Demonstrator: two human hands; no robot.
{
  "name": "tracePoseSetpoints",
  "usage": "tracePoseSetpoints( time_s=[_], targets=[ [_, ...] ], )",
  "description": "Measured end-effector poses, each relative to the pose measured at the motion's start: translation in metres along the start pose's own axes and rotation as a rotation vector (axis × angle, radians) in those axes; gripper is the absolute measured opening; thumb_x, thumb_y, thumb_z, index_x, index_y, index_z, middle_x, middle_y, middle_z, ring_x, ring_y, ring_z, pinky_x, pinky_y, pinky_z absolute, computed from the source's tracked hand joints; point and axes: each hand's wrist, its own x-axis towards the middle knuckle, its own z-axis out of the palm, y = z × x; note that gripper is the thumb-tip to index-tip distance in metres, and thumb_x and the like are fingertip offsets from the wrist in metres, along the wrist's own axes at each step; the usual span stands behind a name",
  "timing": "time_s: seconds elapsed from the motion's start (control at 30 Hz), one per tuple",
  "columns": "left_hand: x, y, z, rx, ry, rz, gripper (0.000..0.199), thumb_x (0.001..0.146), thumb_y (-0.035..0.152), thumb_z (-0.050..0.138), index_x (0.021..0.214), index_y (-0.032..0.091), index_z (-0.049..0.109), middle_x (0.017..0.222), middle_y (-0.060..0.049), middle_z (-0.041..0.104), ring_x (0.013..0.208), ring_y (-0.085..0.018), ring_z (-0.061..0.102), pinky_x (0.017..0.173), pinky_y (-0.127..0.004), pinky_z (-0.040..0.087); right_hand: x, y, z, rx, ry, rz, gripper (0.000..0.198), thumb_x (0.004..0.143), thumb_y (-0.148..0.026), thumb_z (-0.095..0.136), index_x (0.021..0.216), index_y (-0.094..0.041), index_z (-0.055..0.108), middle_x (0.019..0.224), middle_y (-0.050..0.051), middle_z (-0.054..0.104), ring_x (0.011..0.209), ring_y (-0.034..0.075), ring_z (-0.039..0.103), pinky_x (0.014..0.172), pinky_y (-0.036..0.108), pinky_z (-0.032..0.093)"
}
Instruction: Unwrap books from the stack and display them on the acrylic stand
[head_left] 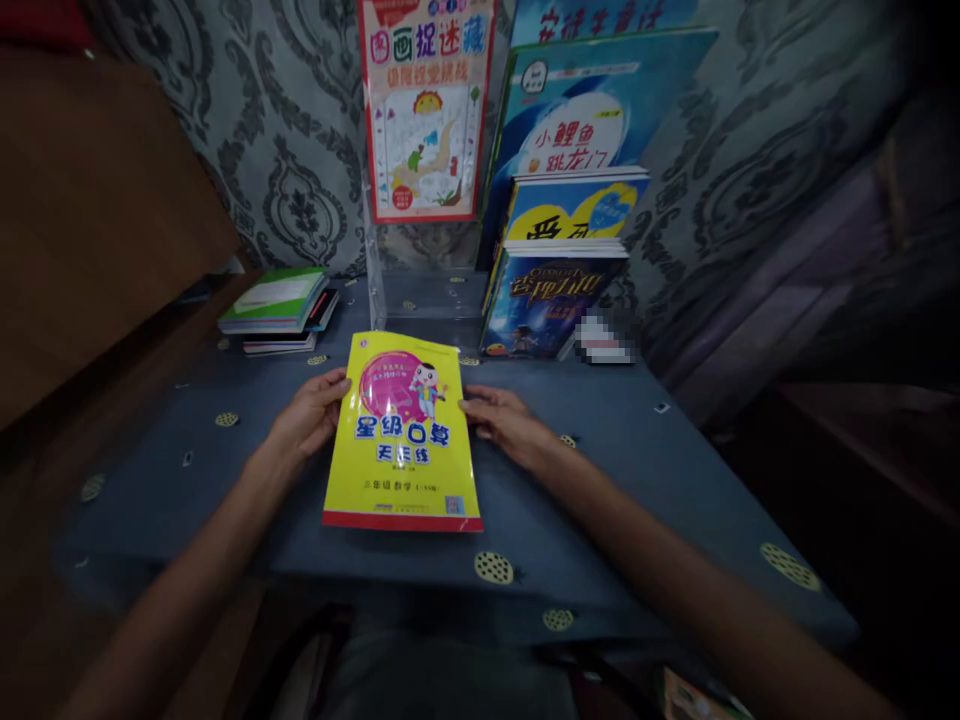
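Yellow book (401, 480), left hand (306, 418) pinched closed on its left edge, right hand (510, 422) pinching the right.

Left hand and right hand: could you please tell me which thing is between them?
In the head view, a yellow book is between the left hand and the right hand, which hold it by its opposite side edges.

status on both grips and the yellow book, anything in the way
Left grip on left edge of yellow book. Right grip on its right edge. Front cover showing. Clear stand behind, seemingly not blocking.
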Motion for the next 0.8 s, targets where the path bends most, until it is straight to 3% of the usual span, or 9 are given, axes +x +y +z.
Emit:
tracePoseSetpoints(
  time_s=[0.07, 0.13, 0.3, 0.43, 0.57, 0.63, 0.7, 0.8],
  targets=[
    [0.001, 0.011, 0.008, 0.050, -0.039, 0.051, 0.021, 0.076, 0.011, 0.075, 0.093, 0.013, 0.065, 0.085, -0.008, 0.077, 0.073, -0.021, 0.076, 0.068, -0.031, 0.065, -0.007, -0.015, -0.002, 0.062, -0.065, 0.039, 0.026, 0.070, -0.025, 0.081, 0.090, -0.019, 0.066, 0.079, 0.004, 0.074, 0.070, 0.015, 0.069, 0.051, 0.019, 0.046],
    [0.001, 0.025, 0.020, 0.108, -0.080, 0.133, 0.022, 0.077, 0.015, 0.076, 0.097, 0.014, 0.065, 0.089, -0.008, 0.077, 0.081, -0.023, 0.077, 0.074, -0.034, 0.065, -0.015, -0.035, -0.004, 0.071, -0.059, -0.071, 0.023, 0.071, -0.026, 0.081, 0.084, -0.019, 0.064, 0.080, 0.002, 0.073, 0.070, 0.014, 0.068, 0.052, 0.020, 0.050],
    [-0.010, 0.058, 0.043, 0.267, -0.159, 0.510, 0.024, 0.083, 0.028, 0.076, 0.105, 0.020, 0.068, 0.104, -0.005, 0.076, 0.108, -0.025, 0.072, 0.094, -0.039, 0.060, -0.034, -0.077, -0.006, -0.033, 0.023, -0.675, 0.016, 0.085, -0.034, 0.073, 0.092, -0.023, 0.064, 0.094, 0.000, 0.069, 0.087, 0.016, 0.069, 0.076, 0.032, 0.061],
    [-0.028, 0.045, 0.028, 0.572, -0.361, 0.596, 0.028, 0.080, 0.040, 0.080, 0.095, 0.019, 0.070, 0.107, -0.010, 0.077, 0.115, -0.028, 0.069, 0.103, -0.044, 0.053, -0.049, -0.056, -0.010, -0.283, 0.079, -0.942, 0.013, 0.089, -0.036, 0.069, 0.092, -0.024, 0.068, 0.099, 0.002, 0.072, 0.098, 0.020, 0.070, 0.090, 0.038, 0.058],
    [-0.039, -0.009, -0.006, 0.926, -0.594, 0.570, 0.016, 0.095, 0.036, 0.061, 0.097, 0.021, 0.067, 0.116, -0.012, 0.076, 0.127, -0.029, 0.063, 0.111, -0.050, 0.046, -0.064, 0.004, -0.024, -0.648, -0.100, -1.029, 0.011, 0.094, -0.022, 0.057, 0.096, -0.022, 0.068, 0.106, 0.008, 0.074, 0.106, 0.022, 0.070, 0.093, 0.043, 0.058],
    [-0.042, -0.035, -0.020, 1.055, -0.624, 0.610, 0.014, 0.099, 0.028, 0.052, 0.100, 0.021, 0.065, 0.120, -0.011, 0.075, 0.133, -0.028, 0.059, 0.117, -0.053, 0.038, -0.072, 0.024, -0.034, -0.834, -0.227, -1.042, 0.020, 0.095, -0.014, 0.049, 0.100, -0.020, 0.068, 0.113, 0.012, 0.074, 0.113, 0.023, 0.067, 0.095, 0.045, 0.057],
    [-0.044, -0.052, -0.029, 1.109, -0.615, 0.642, 0.015, 0.100, 0.024, 0.048, 0.102, 0.022, 0.062, 0.124, -0.011, 0.073, 0.138, -0.026, 0.055, 0.120, -0.053, 0.035, -0.080, 0.028, -0.041, -0.995, -0.315, -0.999, 0.026, 0.095, -0.011, 0.046, 0.105, -0.019, 0.069, 0.122, 0.014, 0.072, 0.120, 0.024, 0.065, 0.097, 0.046, 0.056],
    [-0.045, -0.060, -0.033, 1.134, -0.601, 0.660, 0.015, 0.099, 0.021, 0.046, 0.103, 0.022, 0.060, 0.126, -0.011, 0.072, 0.141, -0.025, 0.052, 0.120, -0.053, 0.034, -0.084, 0.013, -0.032, -1.252, -0.298, -0.839, 0.027, 0.095, -0.012, 0.049, 0.107, -0.019, 0.071, 0.120, 0.013, 0.074, 0.120, 0.029, 0.065, 0.103, 0.053, 0.049]
  ],
)
